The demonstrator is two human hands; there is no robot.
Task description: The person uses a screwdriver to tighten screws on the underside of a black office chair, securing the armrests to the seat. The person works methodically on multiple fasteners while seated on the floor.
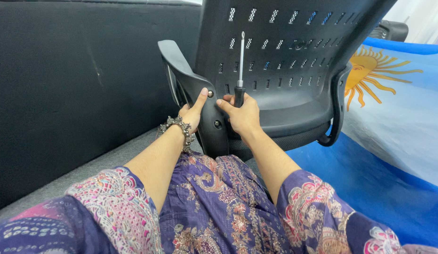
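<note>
At the far left stands a dark wall (63,84), flat and matte, with a strip of grey carpet (87,169) running along its foot. Next comes the left hand (193,112), a beaded metal bracelet (177,126) round its wrist. It is closed around the near edge of the armrest (190,82), fingers hidden behind, thumb stretched up so that its tip sits just beside the upper screw (210,93). A second screw (217,123) shows lower down on the same bracket, between the two hands.

The armrest is smooth black plastic, curved like a hook, and it belongs to a chair (294,61) lying tipped on its side straight ahead of the person; its back is hard black plastic pierced with rows of small slots, and the seat edge beneath looks like dark mesh fabric.

Just right of the bracket, the right hand (242,115) is wrapped around the black handle of a screwdriver (240,70), index finger extended toward the bracket. The thin silver shaft stands upright against the chair back (its tip points up, away from both screws).

In the foreground lie the person's purple patterned sleeves and lap (214,207), glossy cloth with floral embroidery. To the right spreads a blue and white flag (397,113), soft and creased, with a yellow sun.
</note>
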